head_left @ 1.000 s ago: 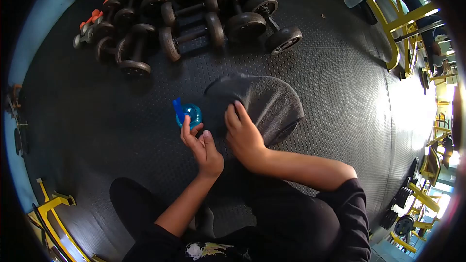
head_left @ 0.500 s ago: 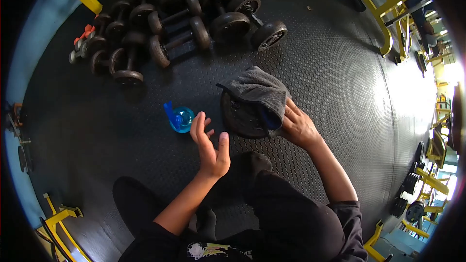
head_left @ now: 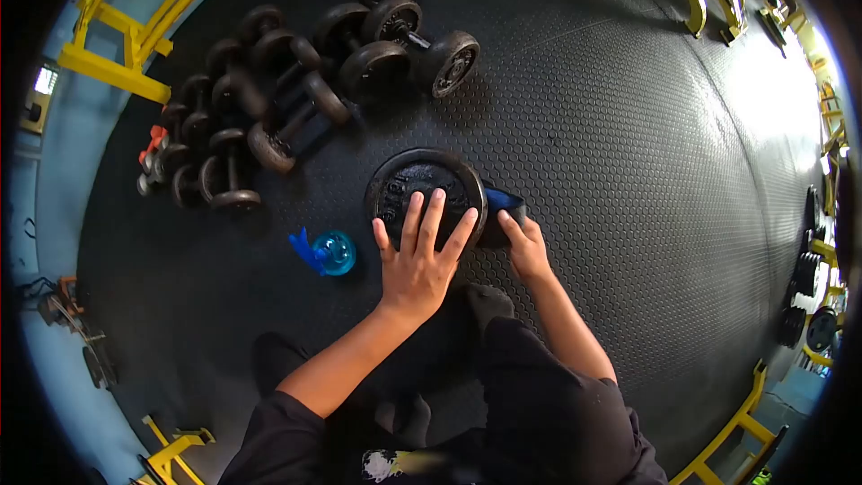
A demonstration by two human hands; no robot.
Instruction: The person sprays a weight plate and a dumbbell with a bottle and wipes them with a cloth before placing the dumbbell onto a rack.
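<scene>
A black round weight [head_left: 426, 162] with raised markings lies face up in front of me, its top uncovered. My left hand [head_left: 420, 260] rests over its near part, fingers spread across the face. At the weight's right edge, my right hand [head_left: 528, 247] grips a dark grey cloth [head_left: 512, 205] with a blue inner side, thumb on top. Part of the cloth is hidden behind the weight's rim and my fingers. To the left of the weight stands a clear blue bottle [head_left: 337, 253] with a blue strap.
Several dark dumbbells [head_left: 373, 67] lie grouped on the black textured floor mat [head_left: 620, 171] beyond the weight. Yellow metal frames [head_left: 117, 81] stand along the left wall, and plates [head_left: 819, 328] are racked at far right. My socked foot [head_left: 489, 301] is close below the weight.
The cloth has come off the weight's top and is now at its right side in my right hand. My left hand has moved right, onto the weight. The view has shifted.
</scene>
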